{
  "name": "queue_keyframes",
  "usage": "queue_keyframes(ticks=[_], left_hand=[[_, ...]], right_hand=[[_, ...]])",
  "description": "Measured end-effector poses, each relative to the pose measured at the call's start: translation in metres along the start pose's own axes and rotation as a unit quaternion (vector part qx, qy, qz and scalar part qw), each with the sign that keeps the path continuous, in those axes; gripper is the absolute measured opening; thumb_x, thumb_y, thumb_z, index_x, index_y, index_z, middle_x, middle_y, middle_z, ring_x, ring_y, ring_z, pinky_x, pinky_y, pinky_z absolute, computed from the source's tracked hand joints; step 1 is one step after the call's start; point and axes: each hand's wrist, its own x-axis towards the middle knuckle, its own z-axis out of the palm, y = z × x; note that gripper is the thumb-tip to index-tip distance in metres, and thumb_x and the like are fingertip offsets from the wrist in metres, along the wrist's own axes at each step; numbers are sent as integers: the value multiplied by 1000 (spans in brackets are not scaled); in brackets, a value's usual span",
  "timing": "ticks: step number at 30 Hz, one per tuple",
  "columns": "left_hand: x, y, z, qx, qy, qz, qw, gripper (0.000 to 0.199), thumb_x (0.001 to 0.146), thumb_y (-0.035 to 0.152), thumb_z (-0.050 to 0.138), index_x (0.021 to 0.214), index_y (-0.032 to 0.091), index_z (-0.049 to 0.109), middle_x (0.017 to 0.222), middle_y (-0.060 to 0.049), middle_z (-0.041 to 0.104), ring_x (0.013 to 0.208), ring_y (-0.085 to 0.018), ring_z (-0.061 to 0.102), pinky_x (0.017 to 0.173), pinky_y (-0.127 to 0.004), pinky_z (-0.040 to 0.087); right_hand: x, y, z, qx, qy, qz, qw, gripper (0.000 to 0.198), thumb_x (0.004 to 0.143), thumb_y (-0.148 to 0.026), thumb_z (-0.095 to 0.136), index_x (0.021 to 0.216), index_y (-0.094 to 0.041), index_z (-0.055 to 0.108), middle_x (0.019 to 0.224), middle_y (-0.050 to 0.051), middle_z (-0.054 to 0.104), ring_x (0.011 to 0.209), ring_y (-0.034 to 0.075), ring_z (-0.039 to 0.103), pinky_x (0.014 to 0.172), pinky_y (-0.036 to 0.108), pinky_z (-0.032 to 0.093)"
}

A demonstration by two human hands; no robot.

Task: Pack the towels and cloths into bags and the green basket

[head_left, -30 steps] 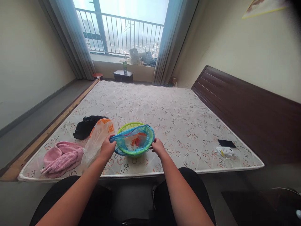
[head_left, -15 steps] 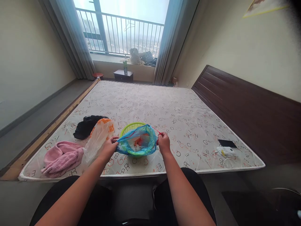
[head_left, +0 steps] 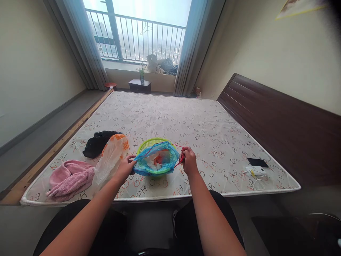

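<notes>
Person's POV, seated at a mattress. A blue bag, mouth open, w/ white & orange-red scraps inside, sits in a green basket nr the mattress's front edge. L hand pinches the bag's left rim; R hand is closed on its red cord, drawn out to the right. Risks, prob.: film looks thin, so a hard tug may rip it where the cord exits; a lopsided pull may tip the basket & spill scraps; L fingers may slip b/c they hold only a bit of rim.
</notes>
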Motion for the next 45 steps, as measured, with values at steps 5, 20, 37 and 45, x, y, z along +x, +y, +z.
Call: queue_keyframes(ticks=[5,20,37,45], left_hand=[[4,-5,1,-9,-20,1,1000,44,78,37,69,117,20,60,91,-5,69,53,-11,58,48,-23,46],[3,-9,2,210,59,256,942,52,72,10,57,122,21,65,122,-10,69,106,-25,68,92,-36,54],[-2,-5,6,213,11,315,925,26,84,29,61,108,25,72,121,-6,73,120,-26,63,112,-39,42],[0,-10,6,261,2,351,899,27,87,30,57,110,24,71,116,-6,75,113,-25,67,105,-40,48]], right_hand=[[-4,-15,-3,51,-52,19,997,24,71,-33,58,92,-25,50,58,-8,36,47,11,35,45,24,31],[-2,7,3,24,-112,11,993,26,77,-38,68,94,-21,60,79,-1,63,70,15,61,66,28,53],[-23,33,39,-253,-251,-42,933,44,99,-55,44,87,-20,67,87,4,70,73,16,64,73,27,49],[-21,47,46,-243,-251,-28,937,55,101,-58,39,124,-18,69,106,9,71,93,21,65,81,33,51]])
